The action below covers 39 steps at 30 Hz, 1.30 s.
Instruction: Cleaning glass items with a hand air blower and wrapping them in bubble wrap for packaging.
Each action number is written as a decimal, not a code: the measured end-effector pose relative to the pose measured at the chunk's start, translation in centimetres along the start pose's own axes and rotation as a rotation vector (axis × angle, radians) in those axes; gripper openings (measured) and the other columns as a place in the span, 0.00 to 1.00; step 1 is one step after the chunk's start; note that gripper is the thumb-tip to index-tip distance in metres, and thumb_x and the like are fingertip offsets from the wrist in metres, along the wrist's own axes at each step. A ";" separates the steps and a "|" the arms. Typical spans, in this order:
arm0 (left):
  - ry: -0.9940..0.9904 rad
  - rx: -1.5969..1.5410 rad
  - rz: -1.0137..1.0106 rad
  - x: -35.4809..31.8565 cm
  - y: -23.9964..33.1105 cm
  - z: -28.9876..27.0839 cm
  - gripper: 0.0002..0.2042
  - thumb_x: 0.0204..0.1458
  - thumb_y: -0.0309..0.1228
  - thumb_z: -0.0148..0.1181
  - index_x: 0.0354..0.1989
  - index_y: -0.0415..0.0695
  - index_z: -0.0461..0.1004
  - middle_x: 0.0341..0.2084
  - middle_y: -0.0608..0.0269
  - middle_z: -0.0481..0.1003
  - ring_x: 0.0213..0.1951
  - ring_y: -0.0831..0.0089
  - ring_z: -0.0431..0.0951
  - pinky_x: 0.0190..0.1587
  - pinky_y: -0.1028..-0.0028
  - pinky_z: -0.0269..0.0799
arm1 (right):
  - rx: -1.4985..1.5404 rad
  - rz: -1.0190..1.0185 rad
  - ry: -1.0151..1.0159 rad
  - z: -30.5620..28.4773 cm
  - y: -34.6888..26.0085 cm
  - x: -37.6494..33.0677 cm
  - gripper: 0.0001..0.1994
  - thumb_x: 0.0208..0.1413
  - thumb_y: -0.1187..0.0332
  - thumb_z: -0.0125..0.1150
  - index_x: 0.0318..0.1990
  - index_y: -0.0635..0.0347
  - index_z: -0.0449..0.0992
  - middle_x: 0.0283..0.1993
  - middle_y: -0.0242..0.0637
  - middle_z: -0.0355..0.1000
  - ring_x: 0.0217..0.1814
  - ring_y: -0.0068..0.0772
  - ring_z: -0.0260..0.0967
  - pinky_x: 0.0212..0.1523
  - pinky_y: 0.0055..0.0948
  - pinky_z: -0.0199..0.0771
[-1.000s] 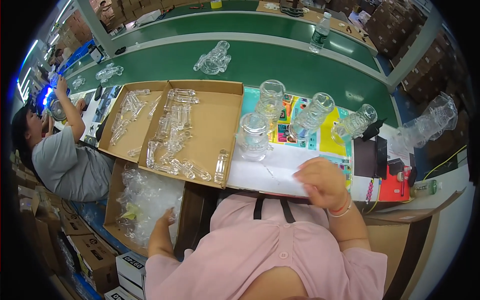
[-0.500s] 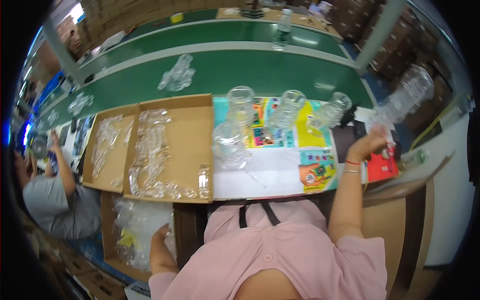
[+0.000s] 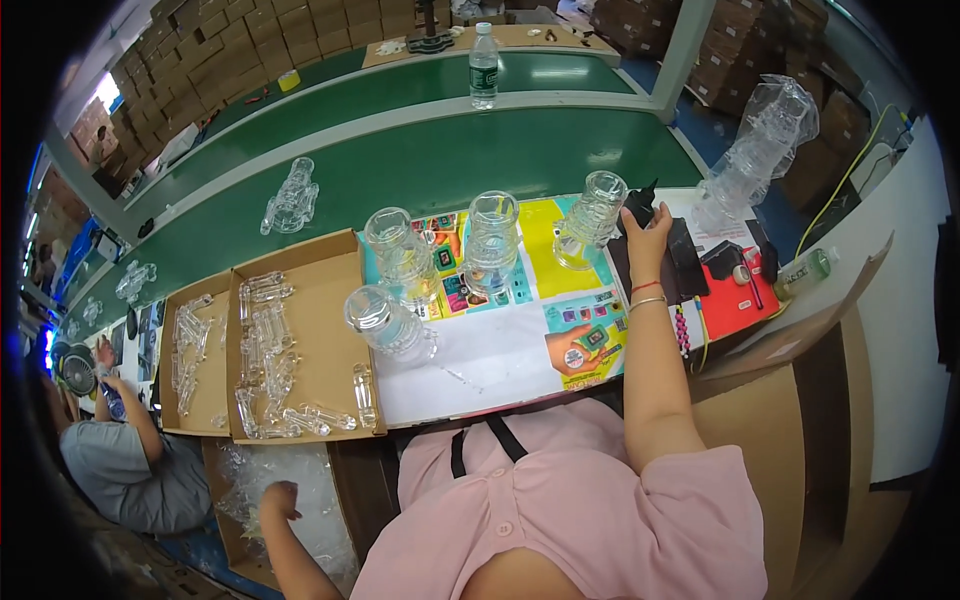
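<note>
Head view: right hand [image 3: 648, 222] now moved from red booklet to small black object [image 3: 640, 203], pinched at stack of clear ribbed plastic cups [image 3: 590, 218]. Left hand [image 3: 277, 497] kept low in crinkled clear plastic bags [image 3: 320, 500], grip can't be told.

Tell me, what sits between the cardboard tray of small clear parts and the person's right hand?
In the head view, stacks of clear cups on a colourful sheet lie between tray and right hand.
</note>
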<state>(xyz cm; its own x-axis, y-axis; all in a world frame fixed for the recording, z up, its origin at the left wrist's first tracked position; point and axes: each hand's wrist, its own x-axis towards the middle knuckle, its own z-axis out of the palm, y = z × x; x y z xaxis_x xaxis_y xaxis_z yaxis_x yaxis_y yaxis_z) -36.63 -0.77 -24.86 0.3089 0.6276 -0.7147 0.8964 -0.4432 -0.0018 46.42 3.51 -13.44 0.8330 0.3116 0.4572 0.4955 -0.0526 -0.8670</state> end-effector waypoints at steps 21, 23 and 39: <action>1.489 -0.375 -0.506 -3.3 3.2 -19.4 0.09 0.43 0.25 0.54 0.35 0.43 0.72 0.31 0.55 0.70 0.36 0.57 0.71 0.41 0.65 0.66 | 0.502 -0.293 0.091 -1.5 -10.7 -2.3 0.17 0.56 0.67 0.51 0.42 0.80 0.63 0.43 0.51 0.69 0.39 0.38 0.71 0.37 0.27 0.75; 1.298 -0.395 -0.603 -1.6 0.1 -19.9 0.12 0.43 0.30 0.57 0.39 0.44 0.73 0.38 0.54 0.71 0.42 0.56 0.70 0.47 0.64 0.64 | 0.517 -0.287 0.035 -2.7 -12.6 -2.7 0.17 0.58 0.68 0.48 0.44 0.80 0.60 0.46 0.53 0.67 0.41 0.41 0.71 0.35 0.25 0.76; 0.963 -0.143 -0.745 5.9 -2.6 -27.2 0.16 0.44 0.40 0.57 0.34 0.38 0.74 0.35 0.53 0.74 0.43 0.57 0.71 0.51 0.60 0.61 | 0.681 -0.210 -0.657 -5.4 -19.3 -12.4 0.21 0.53 0.66 0.53 0.50 0.67 0.58 0.45 0.46 0.64 0.42 0.36 0.65 0.32 0.25 0.67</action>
<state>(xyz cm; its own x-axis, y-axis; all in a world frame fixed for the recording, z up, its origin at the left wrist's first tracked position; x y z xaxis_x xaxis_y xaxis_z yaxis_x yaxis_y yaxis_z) -28.47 21.54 -10.03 -0.2392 0.9415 0.2373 0.9626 0.2619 -0.0692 27.82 -4.49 -1.29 0.3378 0.7310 0.5930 0.1973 0.5610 -0.8039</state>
